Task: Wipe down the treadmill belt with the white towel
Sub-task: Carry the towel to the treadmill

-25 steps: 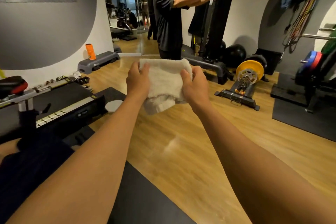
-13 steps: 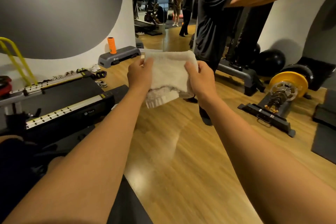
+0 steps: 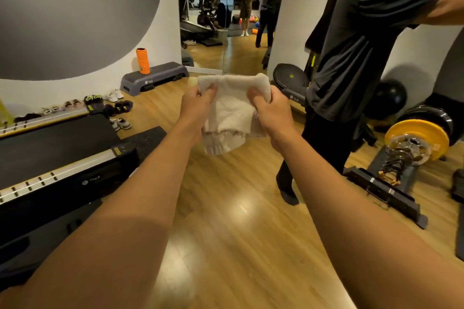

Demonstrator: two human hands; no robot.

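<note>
A folded white towel point(image 3: 232, 105) hangs in the air in front of me above the wooden floor. My left hand point(image 3: 197, 104) grips its left edge and my right hand point(image 3: 272, 111) grips its right edge, both arms stretched out. The treadmill's black belt point(image 3: 55, 139) lies low at the left, between a silver side rail point(image 3: 55, 174) and the far rail. The towel is well to the right of the belt and does not touch it.
A person in dark clothes point(image 3: 351, 78) stands close at the right, one arm out. A barbell with a yellow plate point(image 3: 418, 142) lies on the floor beyond. A grey step platform point(image 3: 155, 78) with an orange roller point(image 3: 143, 61) and several shoes point(image 3: 110, 103) line the left wall.
The view has swung left and closer: the treadmill and wall fill more of the left, the standing person has shifted to the right edge. Both hands have bunched the towel tighter.
</note>
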